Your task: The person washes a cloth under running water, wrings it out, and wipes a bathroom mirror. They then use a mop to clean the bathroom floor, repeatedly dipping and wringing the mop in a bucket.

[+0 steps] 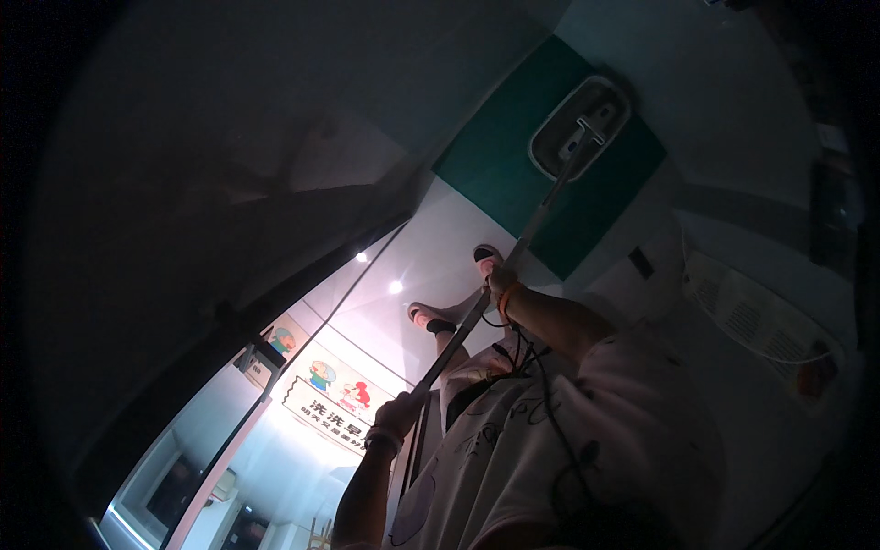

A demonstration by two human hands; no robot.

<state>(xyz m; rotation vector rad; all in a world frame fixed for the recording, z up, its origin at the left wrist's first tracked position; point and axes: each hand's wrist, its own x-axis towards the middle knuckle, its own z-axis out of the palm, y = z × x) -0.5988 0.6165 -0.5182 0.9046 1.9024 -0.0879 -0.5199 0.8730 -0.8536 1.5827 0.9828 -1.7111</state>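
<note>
Both my hands grip one long mop pole that runs diagonally across the view. My left hand (399,416), with a pale band at the wrist, is closed around its upper part. Farther down, my right hand (502,278), wearing an orange wristband, wraps the pole (457,344). The pole's far end reaches a pale bracket (590,130) inside a rounded oblong tub (540,155). That tub stands on a dark green mat (481,155). Dim light hides what is at the tub's bottom.
My slippered feet (423,315) stand on glossy light flooring beside the green mat. At lower left is a lit doorway with a door handle (265,357) and a cartoon mat (330,399) bearing writing. Dark cables (543,385) hang before my shirt. A printed panel (749,306) is at right.
</note>
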